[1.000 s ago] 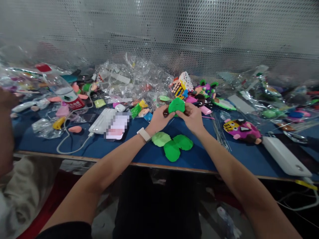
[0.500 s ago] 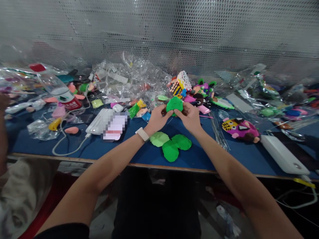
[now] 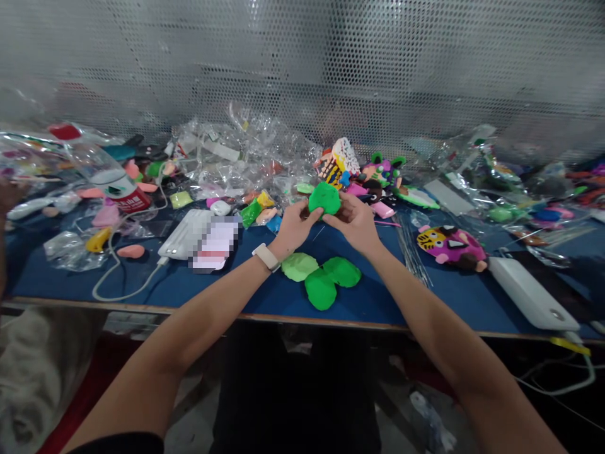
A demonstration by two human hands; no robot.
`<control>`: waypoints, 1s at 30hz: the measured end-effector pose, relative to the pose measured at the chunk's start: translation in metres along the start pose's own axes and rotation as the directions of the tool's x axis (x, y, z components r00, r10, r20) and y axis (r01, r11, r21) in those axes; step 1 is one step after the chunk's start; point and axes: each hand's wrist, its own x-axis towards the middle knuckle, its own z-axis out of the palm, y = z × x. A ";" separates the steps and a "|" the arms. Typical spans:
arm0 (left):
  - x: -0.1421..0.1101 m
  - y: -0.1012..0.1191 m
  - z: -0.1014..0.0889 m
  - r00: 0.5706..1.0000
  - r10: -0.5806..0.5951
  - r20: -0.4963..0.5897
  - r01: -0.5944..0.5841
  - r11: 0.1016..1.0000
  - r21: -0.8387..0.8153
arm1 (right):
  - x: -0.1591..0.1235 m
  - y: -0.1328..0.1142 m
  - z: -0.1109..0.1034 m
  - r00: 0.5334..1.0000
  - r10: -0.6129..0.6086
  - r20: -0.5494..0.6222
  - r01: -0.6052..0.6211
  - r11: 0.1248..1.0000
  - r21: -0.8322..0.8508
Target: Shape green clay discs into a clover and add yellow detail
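A lump of bright green clay [image 3: 324, 198] is pinched between both hands above the blue table [image 3: 425, 296]. My left hand [image 3: 293, 226], with a white watch at the wrist, grips its left side. My right hand [image 3: 355, 222] grips its right side with fingers curled. Below my hands three flattened green clay discs [image 3: 321, 277] lie touching each other on the table, one paler than the others.
A white power bank with cable [image 3: 182, 234] and a phone [image 3: 213, 243] lie left. A pink tiger clay figure [image 3: 451, 246] and a white box [image 3: 524, 293] lie right. Crumpled clear wrappers [image 3: 246, 157], a bottle [image 3: 113, 176] and coloured clay pieces crowd the back. A person's sleeve [image 3: 28, 372] shows at far left.
Both hands keep kneading the green clay lump, which has shifted slightly left and become rounder. The view has drifted a little; the discs on the table stay put.
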 end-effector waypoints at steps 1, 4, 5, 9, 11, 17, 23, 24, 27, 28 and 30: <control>0.000 -0.001 0.000 1.000 -0.011 -0.006 0.011 1.000 -0.014 | 0.000 0.000 0.000 1.000 0.004 0.009 -0.005 1.000 0.006; 0.001 -0.005 0.001 0.999 -0.040 -0.015 0.040 0.998 -0.044 | 0.000 0.000 0.000 1.000 0.019 0.015 -0.019 1.000 0.011; 0.001 -0.005 0.001 0.999 -0.047 -0.009 0.047 0.997 -0.056 | 0.000 0.000 0.001 1.000 0.018 0.011 -0.018 1.000 0.008; 0.002 -0.004 -0.001 0.998 -0.059 0.032 0.062 0.992 -0.111 | 0.000 -0.003 0.002 1.000 0.006 -0.018 -0.006 1.000 -0.010; 0.001 -0.001 -0.002 0.996 -0.055 0.063 0.065 0.986 -0.154 | 0.000 -0.004 0.002 0.999 0.001 -0.037 -0.002 1.000 -0.021; -0.001 0.009 -0.003 0.994 -0.008 0.111 0.025 0.988 -0.152 | 0.000 -0.002 0.000 0.998 -0.009 -0.068 0.007 0.999 -0.037; 0.001 0.005 -0.003 0.996 0.009 0.084 0.001 0.993 -0.117 | 0.000 0.001 0.003 0.997 0.006 -0.075 -0.010 0.999 -0.046; 0.002 0.004 -0.003 0.996 0.003 0.085 0.008 0.991 -0.134 | 0.000 0.001 0.003 0.997 0.013 -0.072 -0.016 0.999 -0.041; 0.003 0.003 -0.002 0.996 -0.020 0.085 0.036 0.981 -0.189 | 0.001 0.001 0.004 0.997 0.034 -0.069 -0.034 0.999 -0.008; 0.003 0.004 -0.002 0.996 -0.029 0.085 0.045 0.979 -0.199 | 0.001 0.002 0.004 0.997 0.039 -0.073 -0.039 0.999 0.001; 0.003 0.005 -0.001 0.996 -0.054 0.077 0.069 0.975 -0.210 | 0.002 0.002 0.004 0.996 0.047 -0.081 -0.047 0.999 0.005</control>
